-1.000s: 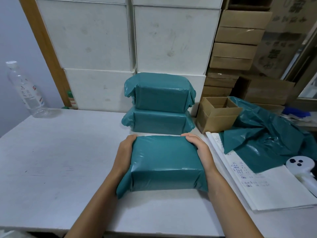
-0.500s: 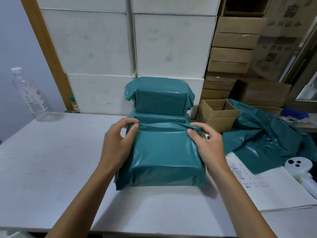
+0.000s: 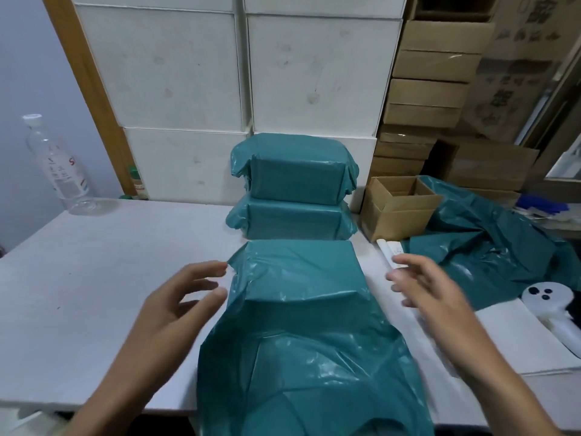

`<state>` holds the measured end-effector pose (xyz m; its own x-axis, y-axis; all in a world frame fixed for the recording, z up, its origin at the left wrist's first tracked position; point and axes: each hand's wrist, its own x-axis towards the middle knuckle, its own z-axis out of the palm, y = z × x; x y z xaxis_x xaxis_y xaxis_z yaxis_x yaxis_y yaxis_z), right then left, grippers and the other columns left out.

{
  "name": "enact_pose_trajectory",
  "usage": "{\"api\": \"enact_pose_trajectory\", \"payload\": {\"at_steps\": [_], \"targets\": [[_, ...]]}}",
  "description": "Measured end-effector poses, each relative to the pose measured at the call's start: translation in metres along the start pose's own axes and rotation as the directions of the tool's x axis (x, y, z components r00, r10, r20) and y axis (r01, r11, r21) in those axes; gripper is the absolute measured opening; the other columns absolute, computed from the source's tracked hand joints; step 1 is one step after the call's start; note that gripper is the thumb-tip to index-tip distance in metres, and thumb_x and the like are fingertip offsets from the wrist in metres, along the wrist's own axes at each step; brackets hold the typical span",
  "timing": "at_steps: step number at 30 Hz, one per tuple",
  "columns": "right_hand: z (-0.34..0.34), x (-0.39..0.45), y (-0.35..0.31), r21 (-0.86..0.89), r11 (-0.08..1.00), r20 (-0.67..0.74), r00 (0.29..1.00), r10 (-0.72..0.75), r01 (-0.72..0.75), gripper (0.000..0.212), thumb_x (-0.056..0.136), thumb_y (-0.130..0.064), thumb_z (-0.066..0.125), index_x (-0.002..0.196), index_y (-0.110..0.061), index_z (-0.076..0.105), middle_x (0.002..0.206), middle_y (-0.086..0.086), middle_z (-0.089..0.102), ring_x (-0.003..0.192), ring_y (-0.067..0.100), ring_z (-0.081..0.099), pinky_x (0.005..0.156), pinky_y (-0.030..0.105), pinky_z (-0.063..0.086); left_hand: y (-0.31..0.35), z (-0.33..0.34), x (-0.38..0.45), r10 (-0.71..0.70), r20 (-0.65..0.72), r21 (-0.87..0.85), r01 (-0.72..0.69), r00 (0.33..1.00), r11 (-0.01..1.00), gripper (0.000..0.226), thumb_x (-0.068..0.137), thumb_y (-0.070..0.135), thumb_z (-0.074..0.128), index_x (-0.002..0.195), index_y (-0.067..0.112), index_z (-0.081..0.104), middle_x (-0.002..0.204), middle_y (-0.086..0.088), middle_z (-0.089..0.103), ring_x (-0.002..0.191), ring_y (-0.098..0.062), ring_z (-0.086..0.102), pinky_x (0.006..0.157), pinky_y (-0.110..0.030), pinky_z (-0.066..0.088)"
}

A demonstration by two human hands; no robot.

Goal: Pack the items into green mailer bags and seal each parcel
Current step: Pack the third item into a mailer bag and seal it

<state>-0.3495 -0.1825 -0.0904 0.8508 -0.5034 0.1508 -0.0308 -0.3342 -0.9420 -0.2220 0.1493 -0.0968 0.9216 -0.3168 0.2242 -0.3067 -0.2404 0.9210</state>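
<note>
Both hands (image 3: 176, 303) (image 3: 430, 291) released green parcel (image 3: 298, 278), flap now unfolded, fingers spread

Green mailer parcel (image 3: 298, 278) lay on table, loose open end toward viewer; two sealed parcels (image 3: 294, 190) stacked behind.
</note>
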Motion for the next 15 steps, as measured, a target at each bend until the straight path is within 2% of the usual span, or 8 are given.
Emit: {"api": "enact_pose_trajectory", "payload": {"at_steps": [2,4,6,9,11,13,14,15], "targets": [[0.022,0.013,0.004,-0.037,0.988,0.090,0.984,0.152,-0.149,0.046,0.089,-0.065,0.064,0.131,-0.045,0.065,0.112,-0.020,0.070,0.101,0.003,0.067,0.092,0.034,0.054,0.004,0.019,0.011,-0.119,0.070,0.027,0.117,0.990,0.993,0.025,0.103,0.034,0.064,0.125,0.044,0.071,0.122,0.018,0.074,0.110,0.011,0.066,0.084,-0.015,0.052],[0.041,0.024,0.009,0.025,0.969,0.140,0.960,0.242,-0.248,0.037,0.101,-0.058,0.058,0.135,-0.045,0.062,0.125,-0.022,0.068,0.116,0.002,0.064,0.107,0.038,0.051,-0.005,0.034,0.027,-0.192,0.143,-0.060,0.202,0.971,0.978,0.027,0.109,0.035,0.054,0.130,0.044,0.069,0.125,0.028,0.073,0.115,0.015,0.063,0.095,-0.018,0.050],[0.052,0.037,0.014,0.088,0.954,0.156,0.950,0.271,-0.287,0.031,0.107,-0.052,0.053,0.133,-0.040,0.064,0.129,-0.019,0.068,0.121,0.006,0.064,0.111,0.039,0.049,-0.014,0.044,0.039,-0.232,0.201,-0.155,0.265,0.952,0.952,0.030,0.111,0.033,0.049,0.130,0.043,0.069,0.127,0.031,0.071,0.118,0.012,0.064,0.098,-0.023,0.049],[0.057,0.054,0.013,0.265,0.919,0.015,0.955,0.298,-0.291,0.044,0.095,-0.056,0.055,0.122,-0.025,0.069,0.113,-0.001,0.068,0.101,0.018,0.064,0.088,0.034,0.050,-0.026,0.045,0.061,-0.294,0.099,-0.273,0.310,0.951,0.911,0.028,0.110,0.034,0.049,0.126,0.041,0.070,0.131,0.016,0.070,0.114,-0.001,0.066,0.093,-0.029,0.049],[0.059,0.061,0.016,0.263,0.915,-0.036,0.944,0.328,-0.308,0.044,0.098,-0.062,0.051,0.132,-0.035,0.060,0.131,-0.004,0.062,0.117,0.016,0.059,0.101,0.036,0.046,-0.031,0.043,0.073,-0.284,0.103,-0.220,0.300,0.953,0.928,0.036,0.111,0.038,0.045,0.142,0.036,0.061,0.147,0.012,0.059,0.129,-0.007,0.057,0.105,-0.033,0.043],[0.066,0.062,0.017,0.305,0.894,0.039,0.943,0.332,-0.328,0.039,0.109,-0.057,0.042,0.143,-0.040,0.051,0.144,-0.010,0.056,0.131,0.012,0.055,0.108,0.032,0.041,-0.034,0.041,0.085,-0.229,0.201,-0.276,0.279,0.952,0.920,0.036,0.115,0.020,0.038,0.146,0.022,0.056,0.161,-0.006,0.050,0.133,-0.014,0.055,0.106,-0.028,0.043],[0.071,0.060,0.017,0.390,0.854,0.086,0.937,0.337,-0.343,0.044,0.111,-0.053,0.041,0.147,-0.033,0.055,0.142,-0.009,0.062,0.127,0.011,0.061,0.103,0.028,0.046,-0.034,0.048,0.089,-0.197,0.202,-0.342,0.258,0.959,0.904,0.032,0.115,0.014,0.037,0.133,0.020,0.063,0.157,-0.012,0.055,0.125,-0.011,0.062,0.097,-0.022,0.047],[0.075,0.058,0.016,0.439,0.824,0.119,0.932,0.343,-0.359,0.044,0.111,-0.050,0.041,0.139,-0.027,0.067,0.131,-0.006,0.073,0.115,0.011,0.072,0.091,0.024,0.054,-0.029,0.061,0.089,-0.190,0.195,-0.353,0.250,0.962,0.902,0.034,0.115,0.017,0.037,0.125,0.023,0.069,0.147,-0.009,0.066,0.115,-0.006,0.069,0.089,-0.020,0.053]]}}
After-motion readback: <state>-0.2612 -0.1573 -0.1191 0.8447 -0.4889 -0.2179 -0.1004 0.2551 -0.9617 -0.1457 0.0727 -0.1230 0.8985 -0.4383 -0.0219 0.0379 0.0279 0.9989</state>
